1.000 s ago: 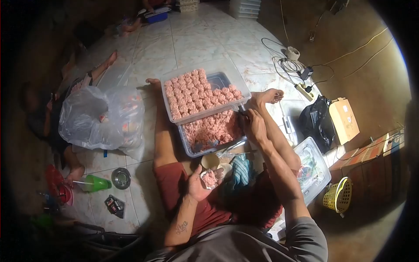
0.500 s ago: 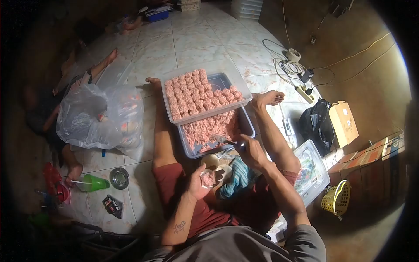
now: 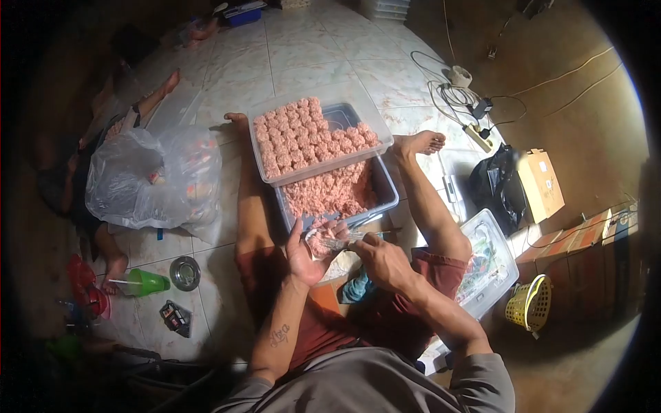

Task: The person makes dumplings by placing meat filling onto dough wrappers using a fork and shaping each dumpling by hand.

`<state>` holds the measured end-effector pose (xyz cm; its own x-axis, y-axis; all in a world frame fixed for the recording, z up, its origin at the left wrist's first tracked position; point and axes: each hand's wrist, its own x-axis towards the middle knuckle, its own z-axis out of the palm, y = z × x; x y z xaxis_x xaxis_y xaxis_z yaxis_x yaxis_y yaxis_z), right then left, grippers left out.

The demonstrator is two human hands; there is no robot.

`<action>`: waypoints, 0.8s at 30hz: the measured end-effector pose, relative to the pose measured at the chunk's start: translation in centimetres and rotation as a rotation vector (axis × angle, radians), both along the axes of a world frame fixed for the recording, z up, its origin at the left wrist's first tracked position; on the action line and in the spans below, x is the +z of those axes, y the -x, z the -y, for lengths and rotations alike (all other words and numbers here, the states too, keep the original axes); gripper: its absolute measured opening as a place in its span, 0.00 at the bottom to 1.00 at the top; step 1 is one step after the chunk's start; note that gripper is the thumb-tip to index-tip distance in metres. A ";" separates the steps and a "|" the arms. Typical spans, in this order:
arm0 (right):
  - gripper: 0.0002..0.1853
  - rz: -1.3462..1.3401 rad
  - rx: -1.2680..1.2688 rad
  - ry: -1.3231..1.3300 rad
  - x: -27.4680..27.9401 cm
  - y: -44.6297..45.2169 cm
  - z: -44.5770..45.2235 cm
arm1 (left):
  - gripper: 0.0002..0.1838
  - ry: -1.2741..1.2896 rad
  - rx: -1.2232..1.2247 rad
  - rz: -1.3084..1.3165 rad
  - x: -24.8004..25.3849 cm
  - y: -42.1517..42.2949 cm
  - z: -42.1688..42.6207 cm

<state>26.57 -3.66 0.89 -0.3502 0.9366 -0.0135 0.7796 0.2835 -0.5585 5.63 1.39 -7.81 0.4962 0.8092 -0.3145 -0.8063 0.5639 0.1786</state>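
Note:
My left hand (image 3: 308, 263) cups a thin pale wrapper with pink minced filling (image 3: 319, 242) in it, probably a dumpling. A metal utensil (image 3: 336, 244), its working end not clear, is gripped in my right hand (image 3: 383, 260); its end touches or lies just over the filling. Beyond my hands a blue-grey tub (image 3: 387, 199) contains loose pink mince (image 3: 330, 189). Resting over its far part, a clear plastic tray (image 3: 275, 181) bears rows of pink dumplings (image 3: 292, 138). A teal striped cloth (image 3: 358, 288) lies between my legs, partly hidden by my right arm.
On the left are a big clear plastic bag (image 3: 127, 193), a green cup (image 3: 149, 281) and a glass ashtray (image 3: 184, 273). On the right, a clear bin (image 3: 506, 272), a yellow basket (image 3: 529, 310), a black bag (image 3: 497, 186) and cables (image 3: 447, 93). Another person's legs show at left.
My right hand has drawn the utensil back from the mince tub to the wrapper. My left hand has risen toward the tub's near edge. The view has shifted slightly.

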 end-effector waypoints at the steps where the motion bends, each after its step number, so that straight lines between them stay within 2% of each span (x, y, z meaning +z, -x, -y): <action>1: 0.17 -0.111 -0.022 0.013 -1.0 0.1 -0.4 | 0.41 -0.004 0.026 0.013 -0.2 -0.1 0.1; 4: 0.16 -0.172 -0.106 -0.041 1.3 0.5 0.5 | 0.40 0.054 0.149 0.002 0.0 -0.2 -0.4; 6: 0.13 -0.173 -0.119 -0.035 0.1 1.0 0.3 | 0.40 -0.017 0.008 -0.031 1.4 -0.2 -0.3; 7: 0.11 -0.165 -0.128 -0.037 -0.4 1.0 0.5 | 0.38 -0.116 0.016 0.052 0.0 -0.4 -0.7; 8: 0.11 -0.161 -0.117 -0.026 -0.5 1.0 0.8 | 0.38 -0.106 0.027 0.055 -0.3 -0.4 -0.6; 10: 0.10 -0.372 -0.171 -0.114 -0.1 1.0 0.8 | 0.38 -0.054 0.248 0.055 1.0 -0.6 -1.1; 12: 0.10 -0.439 -0.260 -0.170 -0.5 2.6 1.2 | 0.38 0.049 0.266 0.051 1.8 -1.2 -0.5; 14: 0.14 -0.434 -0.178 -0.006 -1.9 3.4 1.7 | 0.39 -0.104 0.125 0.177 1.1 -2.0 -0.3; 15: 0.14 -0.423 -0.151 0.050 -1.8 3.3 1.8 | 0.40 -0.089 0.142 0.221 -1.0 -1.7 -0.7; 16: 0.14 -0.420 -0.147 0.048 -1.1 2.8 1.4 | 0.40 -0.092 0.145 0.224 -1.0 -1.3 -1.0; 18: 0.12 -0.287 -0.211 -0.067 0.5 1.9 1.3 | 0.42 -0.069 0.144 0.141 -1.0 0.1 -0.6; 20: 0.11 -0.409 -0.276 -0.227 0.5 1.7 0.6 | 0.44 -0.009 0.120 0.061 -0.7 1.1 -0.6; 22: 0.08 -0.414 -0.336 -0.217 -0.1 1.4 0.1 | 0.45 -0.082 0.052 0.151 0.4 1.6 -0.5; 24: 0.07 -0.402 -0.342 -0.241 -0.5 1.4 -0.4 | 0.46 -0.073 0.030 0.071 0.8 2.0 -0.2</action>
